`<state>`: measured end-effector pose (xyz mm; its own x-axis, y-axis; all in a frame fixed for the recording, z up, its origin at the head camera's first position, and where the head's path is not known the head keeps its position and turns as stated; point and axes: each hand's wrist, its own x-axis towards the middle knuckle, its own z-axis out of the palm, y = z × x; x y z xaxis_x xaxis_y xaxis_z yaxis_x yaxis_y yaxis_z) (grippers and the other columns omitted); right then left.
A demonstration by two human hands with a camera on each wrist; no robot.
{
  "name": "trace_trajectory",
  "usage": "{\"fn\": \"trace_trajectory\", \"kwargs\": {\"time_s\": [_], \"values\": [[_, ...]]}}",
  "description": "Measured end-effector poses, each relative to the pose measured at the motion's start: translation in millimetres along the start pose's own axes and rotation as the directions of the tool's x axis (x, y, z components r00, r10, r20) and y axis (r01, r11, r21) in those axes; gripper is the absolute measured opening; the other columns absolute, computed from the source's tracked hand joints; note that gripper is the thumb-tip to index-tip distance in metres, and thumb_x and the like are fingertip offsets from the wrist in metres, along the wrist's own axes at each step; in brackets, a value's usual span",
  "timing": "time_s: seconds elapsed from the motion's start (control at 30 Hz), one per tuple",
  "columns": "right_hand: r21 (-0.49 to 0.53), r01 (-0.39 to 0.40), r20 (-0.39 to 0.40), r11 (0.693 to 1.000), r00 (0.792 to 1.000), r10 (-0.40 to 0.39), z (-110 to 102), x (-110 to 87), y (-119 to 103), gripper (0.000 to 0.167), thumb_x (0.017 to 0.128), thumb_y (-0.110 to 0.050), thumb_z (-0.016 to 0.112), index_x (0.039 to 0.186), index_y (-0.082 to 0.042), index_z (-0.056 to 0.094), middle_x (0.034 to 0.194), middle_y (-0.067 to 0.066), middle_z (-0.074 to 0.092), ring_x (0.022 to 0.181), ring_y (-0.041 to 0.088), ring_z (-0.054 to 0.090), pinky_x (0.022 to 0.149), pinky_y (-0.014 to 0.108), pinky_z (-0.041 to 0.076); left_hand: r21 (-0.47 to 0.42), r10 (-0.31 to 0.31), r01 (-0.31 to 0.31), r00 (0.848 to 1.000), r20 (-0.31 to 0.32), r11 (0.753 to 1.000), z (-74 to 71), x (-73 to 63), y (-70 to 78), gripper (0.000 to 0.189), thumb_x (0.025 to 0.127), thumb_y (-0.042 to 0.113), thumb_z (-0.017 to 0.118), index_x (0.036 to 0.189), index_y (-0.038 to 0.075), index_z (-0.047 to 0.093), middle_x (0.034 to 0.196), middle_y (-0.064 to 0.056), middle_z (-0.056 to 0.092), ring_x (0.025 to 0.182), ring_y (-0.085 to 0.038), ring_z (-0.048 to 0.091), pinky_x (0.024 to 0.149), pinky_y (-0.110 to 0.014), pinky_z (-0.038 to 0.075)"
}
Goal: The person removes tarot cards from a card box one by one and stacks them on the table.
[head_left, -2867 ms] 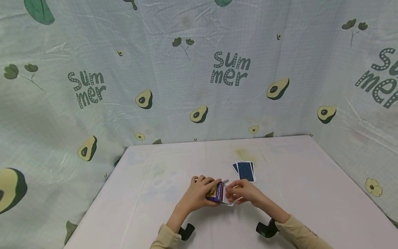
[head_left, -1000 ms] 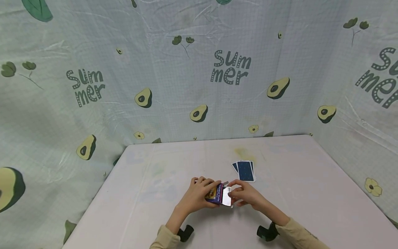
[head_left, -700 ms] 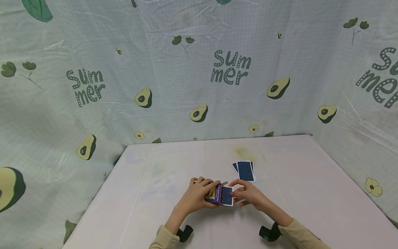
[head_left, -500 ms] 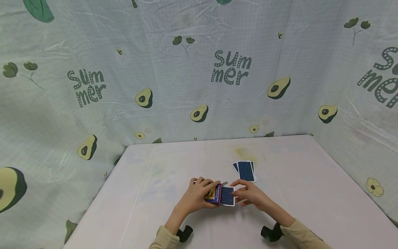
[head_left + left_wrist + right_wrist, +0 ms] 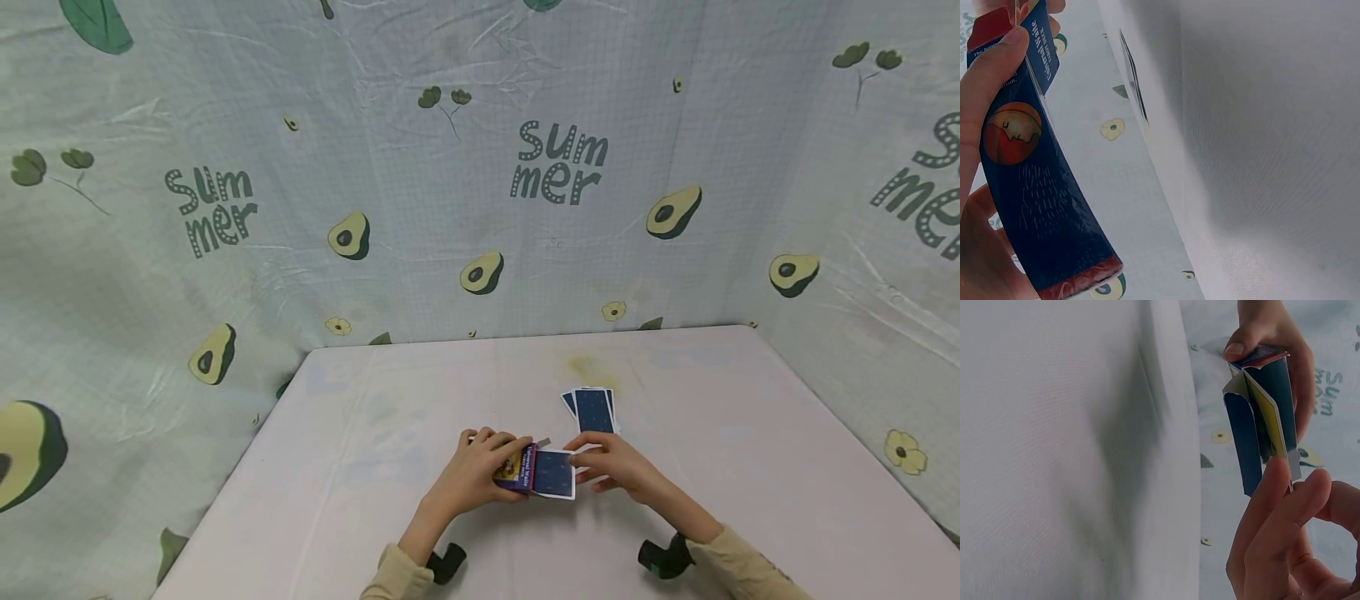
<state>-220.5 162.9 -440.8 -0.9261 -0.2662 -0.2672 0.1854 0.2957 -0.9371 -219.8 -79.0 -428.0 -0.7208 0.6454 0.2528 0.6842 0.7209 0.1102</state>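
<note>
My left hand (image 5: 474,471) grips a tarot card box (image 5: 517,468), thumb on the near side and fingers over the far side. In the left wrist view the box's dark blue side (image 5: 1054,206) shows a round sleeping-face picture and red ends. A blue-backed tarot card (image 5: 553,475) sticks well out of the box's open right end. My right hand (image 5: 615,468) pinches the card's outer edge between thumb and fingertips. The right wrist view shows the card's yellow underside (image 5: 1266,409) beside the blue lid flap (image 5: 1243,437). The box's inside is mostly hidden.
Several blue-backed cards (image 5: 594,411) lie slightly fanned on the white table (image 5: 405,408), just beyond my right hand. Black wrist cameras (image 5: 663,557) hang under both forearms. An avocado-print cloth (image 5: 420,200) surrounds the table's back and sides.
My right hand first worked at the box's open end, then drew a blue-backed card out to the right. The card now sticks out further. My left hand and the box have stayed nearly still.
</note>
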Motion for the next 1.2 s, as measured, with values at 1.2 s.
{"fn": "trace_trajectory", "kwargs": {"time_s": [1.2], "values": [[0.034,0.011,0.04,0.999,0.999,-0.012,-6.0,-0.1,-0.6,0.04,0.084,-0.027,0.059,0.109,0.003,0.056,0.09,0.001,0.066,0.071,0.012,0.064,0.055,0.024,0.046,-0.011,-0.003,0.003,1.0,0.003,1.0,-1.6,1.3,0.3,0.071,0.066,0.053,0.07,0.128,0.028,0.046,0.113,0.007,0.057,0.098,-0.012,0.046,0.087,-0.039,0.034]]}}
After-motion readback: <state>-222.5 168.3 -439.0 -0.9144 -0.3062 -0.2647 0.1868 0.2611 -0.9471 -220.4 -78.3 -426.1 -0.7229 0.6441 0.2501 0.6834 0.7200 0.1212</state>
